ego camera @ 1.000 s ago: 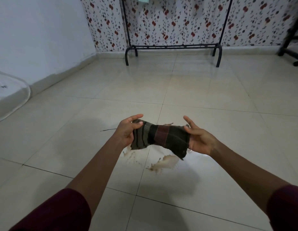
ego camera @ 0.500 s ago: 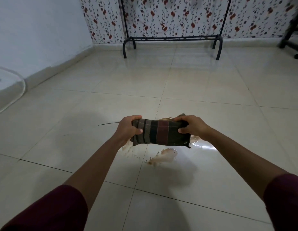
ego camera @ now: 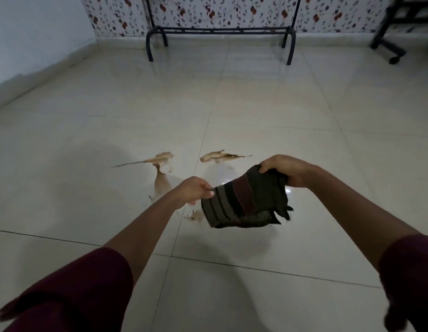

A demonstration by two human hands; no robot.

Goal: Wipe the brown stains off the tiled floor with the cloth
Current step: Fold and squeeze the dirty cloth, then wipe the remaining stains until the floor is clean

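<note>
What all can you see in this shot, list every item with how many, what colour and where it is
cloth: one, dark with grey, black and maroon stripes, held above the floor between both hands
brown stains: several patches, brown, on the floor tiles ahead of and under the hands, another at
tiled floor: one, glossy cream
clothes rack: one, black metal, standing at the far wall
flowered wall covering: one, white with red flowers, far wall
plain wall: one, pale, on the left
chair base: one, black, with a caster, far right
sleeves: two, maroon, bottom corners
left hand: pinching the cloth's left edge
right hand: gripping the cloth's upper right edge
</note>
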